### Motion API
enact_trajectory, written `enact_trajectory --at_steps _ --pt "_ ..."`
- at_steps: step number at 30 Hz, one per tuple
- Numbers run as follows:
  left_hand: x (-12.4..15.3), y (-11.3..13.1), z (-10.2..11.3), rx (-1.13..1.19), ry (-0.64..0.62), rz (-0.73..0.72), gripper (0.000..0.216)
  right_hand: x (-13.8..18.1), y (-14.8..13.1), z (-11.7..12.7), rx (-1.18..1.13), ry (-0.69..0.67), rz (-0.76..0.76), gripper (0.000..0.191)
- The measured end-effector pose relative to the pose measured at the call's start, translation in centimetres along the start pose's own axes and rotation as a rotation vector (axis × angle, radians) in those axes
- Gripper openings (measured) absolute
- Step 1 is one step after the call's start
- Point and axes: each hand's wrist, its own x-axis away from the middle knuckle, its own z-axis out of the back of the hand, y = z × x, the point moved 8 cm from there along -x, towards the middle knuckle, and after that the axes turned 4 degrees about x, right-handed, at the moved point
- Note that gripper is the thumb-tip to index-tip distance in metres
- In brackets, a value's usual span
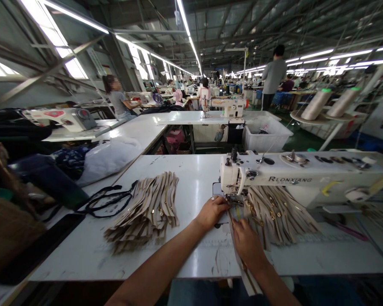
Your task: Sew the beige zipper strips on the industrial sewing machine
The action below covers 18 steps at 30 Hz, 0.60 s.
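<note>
The white table (191, 265) is smooth and shiny, with scuffs, dark scribbles and a printed ruler along its near side. Taking the hands as the clock's centre, a sewing machine (274, 174) reaches in from two o'clock, and a beige zipper strip (249, 280) runs from beside its needle down past the near edge at six. The right hand (247, 242) pinches the strip, fingers drawn together; the left hand (213, 212) has its fingers bent close by the needle, though whether they pinch or merely press I cannot tell. One heap of zipper strips (147, 208) lies at nine o'clock beside a black cord (110, 208), another heap (274, 216) at three. A white bag (111, 157) slumps at ten. Beyond, a second machine (232, 108) stands at twelve, a plastic bin (268, 135) and a standing person (272, 76) towards one, under long lamps (183, 17) in a wide, dim hall.
</note>
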Motion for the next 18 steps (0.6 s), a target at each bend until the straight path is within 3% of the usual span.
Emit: enact_trajectory --at_steps 8,18 --pt "0.1 0.6 0.3 -0.039 -0.027 -0.044 0.026 -0.8 -0.7 0.6 0.065 -0.103 0.013 0.043" --pt "0.3 0.5 0.9 -0.054 0.049 -0.009 0.023 -3.4 -1.2 0.9 0.074 -0.148 -0.003 0.038"
